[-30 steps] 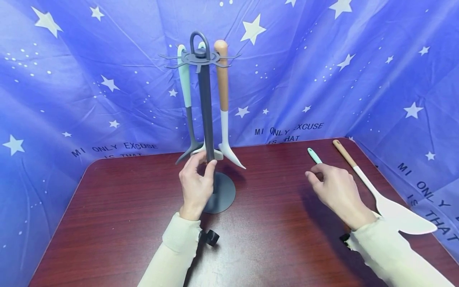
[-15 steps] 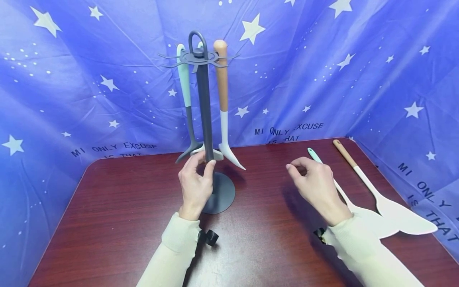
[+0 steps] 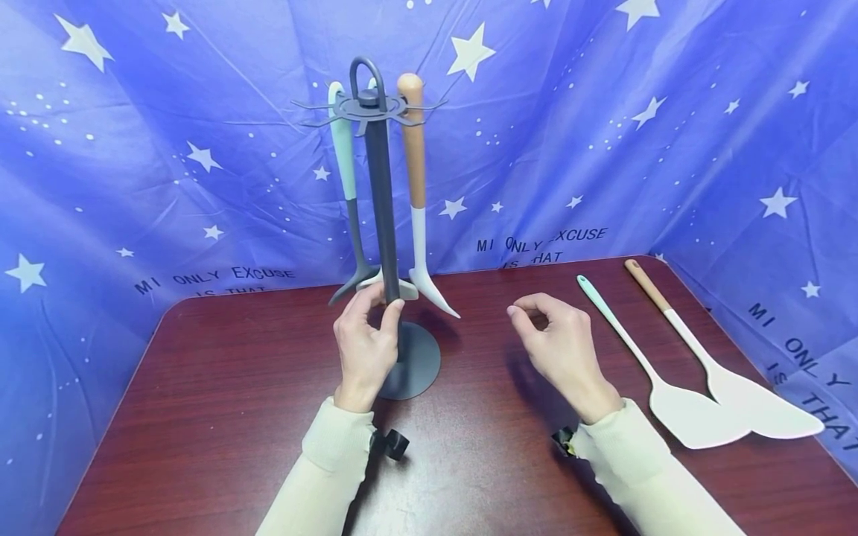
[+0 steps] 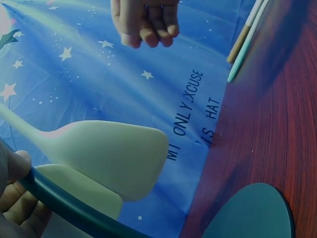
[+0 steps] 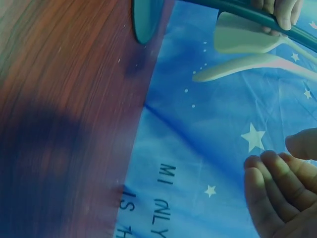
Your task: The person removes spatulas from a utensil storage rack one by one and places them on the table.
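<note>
My left hand (image 3: 365,346) grips the lower pole of a dark grey utensil stand (image 3: 382,201) between thumb and fingers. From its hooked top hang a mint-handled utensil with a grey head (image 3: 343,156), a wooden-handled turner with a white head (image 3: 414,149), and a third white-headed utensil (image 3: 407,289), partly hidden behind the pole. My right hand (image 3: 563,342) hovers over the table with loosely bent fingers and nothing in them. To its right lie a mint-handled spatula (image 3: 697,417) and a wooden-handled spatula (image 3: 764,402), their white blades touching or overlapping.
The stand's round base (image 3: 418,365) sits on a dark red wood-grain table (image 3: 221,417). Blue star-printed cloth (image 3: 201,186) encloses the back and sides. Several bare hooks stick out from the stand's top. A black strap mount shows at each wrist.
My right hand has moved left, off the mint-handled spatula and toward the stand, uncovering the whole spatula. The left hand and the stand have stayed nearly still.
</note>
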Action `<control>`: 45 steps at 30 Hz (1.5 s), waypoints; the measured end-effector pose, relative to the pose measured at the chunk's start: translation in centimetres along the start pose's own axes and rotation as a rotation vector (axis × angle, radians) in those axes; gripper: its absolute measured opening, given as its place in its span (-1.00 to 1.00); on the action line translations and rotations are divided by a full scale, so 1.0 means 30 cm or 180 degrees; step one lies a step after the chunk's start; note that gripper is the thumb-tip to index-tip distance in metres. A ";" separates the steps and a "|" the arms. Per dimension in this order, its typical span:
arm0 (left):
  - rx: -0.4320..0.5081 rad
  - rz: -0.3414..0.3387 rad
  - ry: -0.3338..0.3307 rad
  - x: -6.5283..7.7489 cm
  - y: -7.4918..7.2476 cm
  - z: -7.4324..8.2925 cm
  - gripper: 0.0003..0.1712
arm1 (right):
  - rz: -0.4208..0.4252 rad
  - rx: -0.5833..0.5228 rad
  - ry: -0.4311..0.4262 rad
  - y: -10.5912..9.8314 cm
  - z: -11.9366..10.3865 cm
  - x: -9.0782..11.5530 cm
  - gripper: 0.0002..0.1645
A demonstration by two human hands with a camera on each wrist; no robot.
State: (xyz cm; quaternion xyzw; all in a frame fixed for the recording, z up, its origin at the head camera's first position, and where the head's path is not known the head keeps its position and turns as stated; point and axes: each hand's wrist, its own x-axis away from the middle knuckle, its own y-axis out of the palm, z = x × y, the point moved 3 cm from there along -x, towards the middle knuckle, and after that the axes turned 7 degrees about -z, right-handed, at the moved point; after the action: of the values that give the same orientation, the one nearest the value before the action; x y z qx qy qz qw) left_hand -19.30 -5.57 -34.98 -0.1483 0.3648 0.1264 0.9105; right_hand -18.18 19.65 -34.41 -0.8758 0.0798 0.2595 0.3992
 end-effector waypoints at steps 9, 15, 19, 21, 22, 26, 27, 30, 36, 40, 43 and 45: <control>0.0068 -0.0036 -0.0012 0.004 0.002 -0.019 -0.75 | 0.0358 -0.0364 -0.0185 0.029 -0.037 0.000 -0.96; 0.0048 -0.0063 -0.0041 0.007 0.001 -0.038 -0.74 | 0.0444 -0.0658 -0.0293 0.064 -0.061 0.000 -0.92; 0.0057 -0.0045 -0.0032 0.006 0.000 -0.039 -0.73 | 0.0503 -0.0814 -0.0454 0.085 -0.074 0.001 -0.85; 0.0071 -0.0031 -0.0024 0.007 0.000 -0.040 -0.73 | 0.0546 -0.0853 -0.0529 0.089 -0.088 0.001 -0.82; 0.0078 -0.0026 -0.0027 0.008 0.000 -0.041 -0.72 | 0.0563 -0.0871 -0.0562 0.089 -0.099 0.001 -0.81; 0.0102 -0.0015 -0.0028 0.008 -0.001 -0.039 -0.73 | 0.0641 -0.0949 -0.0604 0.075 -0.163 -0.004 -0.80; 0.0104 -0.0021 -0.0032 0.007 -0.002 -0.039 -0.73 | 0.0637 -0.0970 -0.0601 0.070 -0.180 -0.005 -0.80; 0.0103 -0.0053 -0.0051 0.008 -0.002 -0.041 -0.73 | 0.0628 -0.1031 -0.0605 0.064 -0.213 -0.009 -0.79; 0.0114 -0.0081 -0.0067 0.009 -0.002 -0.046 -0.74 | 0.0637 -0.1136 -0.0644 0.098 -0.178 -0.019 -0.79; 0.0110 -0.0096 -0.0053 0.007 -0.001 -0.043 -0.76 | 0.0629 -0.1232 -0.0658 0.122 -0.150 -0.028 -0.80; 0.0105 -0.0097 -0.0037 0.006 0.000 -0.041 -0.74 | 0.0634 -0.1262 -0.0662 0.125 -0.156 -0.034 -0.80; 0.0099 -0.0089 -0.0016 0.006 0.002 -0.042 -0.72 | 0.0653 -0.1269 -0.0670 0.120 -0.171 -0.037 -0.80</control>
State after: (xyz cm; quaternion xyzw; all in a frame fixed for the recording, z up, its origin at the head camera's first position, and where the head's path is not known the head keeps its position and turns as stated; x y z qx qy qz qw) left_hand -19.98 -5.94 -35.98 -0.1389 0.3624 0.1083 0.9152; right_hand -18.38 13.36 -33.40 -0.8927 0.0735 0.3991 0.1961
